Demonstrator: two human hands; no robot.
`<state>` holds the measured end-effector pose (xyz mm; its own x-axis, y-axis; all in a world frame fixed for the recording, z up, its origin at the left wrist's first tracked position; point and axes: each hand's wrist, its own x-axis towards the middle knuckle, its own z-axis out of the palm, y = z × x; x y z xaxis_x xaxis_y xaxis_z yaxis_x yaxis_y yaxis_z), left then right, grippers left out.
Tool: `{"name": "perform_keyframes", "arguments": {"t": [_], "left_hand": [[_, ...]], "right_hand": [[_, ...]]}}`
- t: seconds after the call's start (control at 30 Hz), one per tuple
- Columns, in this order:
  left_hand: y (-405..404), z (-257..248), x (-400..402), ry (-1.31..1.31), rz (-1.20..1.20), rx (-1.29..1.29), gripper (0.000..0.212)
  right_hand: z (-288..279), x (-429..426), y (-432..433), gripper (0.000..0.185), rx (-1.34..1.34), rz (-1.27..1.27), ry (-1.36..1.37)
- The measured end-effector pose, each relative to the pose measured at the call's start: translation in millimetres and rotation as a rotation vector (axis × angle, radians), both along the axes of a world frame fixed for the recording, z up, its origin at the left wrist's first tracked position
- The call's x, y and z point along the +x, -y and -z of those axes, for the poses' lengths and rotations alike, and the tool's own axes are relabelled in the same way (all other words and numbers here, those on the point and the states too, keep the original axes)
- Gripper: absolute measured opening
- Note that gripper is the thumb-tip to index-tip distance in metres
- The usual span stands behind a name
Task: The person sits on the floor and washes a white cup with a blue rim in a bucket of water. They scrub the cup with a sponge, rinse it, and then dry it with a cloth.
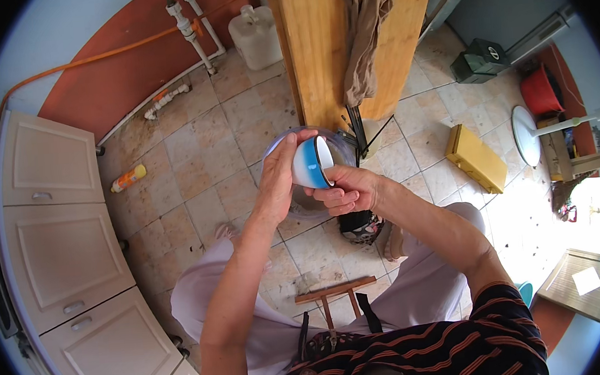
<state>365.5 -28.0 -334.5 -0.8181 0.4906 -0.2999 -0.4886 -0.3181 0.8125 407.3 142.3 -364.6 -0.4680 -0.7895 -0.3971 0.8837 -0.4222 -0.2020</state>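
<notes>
A white enamel-style cup with a blue band and dark rim (308, 164) is tilted between my hands, its mouth facing right. My left hand (279, 176) cups its base and far side. At the rim, my right hand (346, 188) pinches the cup's wall, thumb at the mouth and fingers curled below. Under both hands stands a clear plastic basin (307, 210) on the tiled floor, mostly covered by them; what it holds is hard to make out. A dark patterned cloth item (362, 229) lies just below my right hand.
A wooden board-like piece (320, 43) with a brown cloth (366, 60) over it stands beyond the basin. Dark sticks (360, 130) rise beside it. Elsewhere are a white jug (255, 37), a yellow case (476, 159), an orange-labelled bottle (128, 178) and cabinets (68, 258).
</notes>
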Motion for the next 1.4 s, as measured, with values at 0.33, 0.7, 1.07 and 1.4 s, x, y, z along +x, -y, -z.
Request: {"name": "perform_keyframes", "arguments": {"t": [0.33,0.7,1.07,1.4], "left_hand": [[-6,-8,10,-0.675,-0.022,-0.508,0.049],[-4,5,2,0.312,-0.18,-0.03,0.061],[-10,2,14,-0.558,-0.249,-0.571,0.044],[-18,2,17,-0.726,-0.153,-0.402,0.051]], "right_hand": [[-26,-4,1,0.023,0.393,0.102,-0.051],[-35,-7,5,0.028,1.071,0.505,-1.165],[-36,-1,5,0.041,0.93,0.219,-0.996],[-35,5,2,0.052,0.802,0.447,-0.584]]}}
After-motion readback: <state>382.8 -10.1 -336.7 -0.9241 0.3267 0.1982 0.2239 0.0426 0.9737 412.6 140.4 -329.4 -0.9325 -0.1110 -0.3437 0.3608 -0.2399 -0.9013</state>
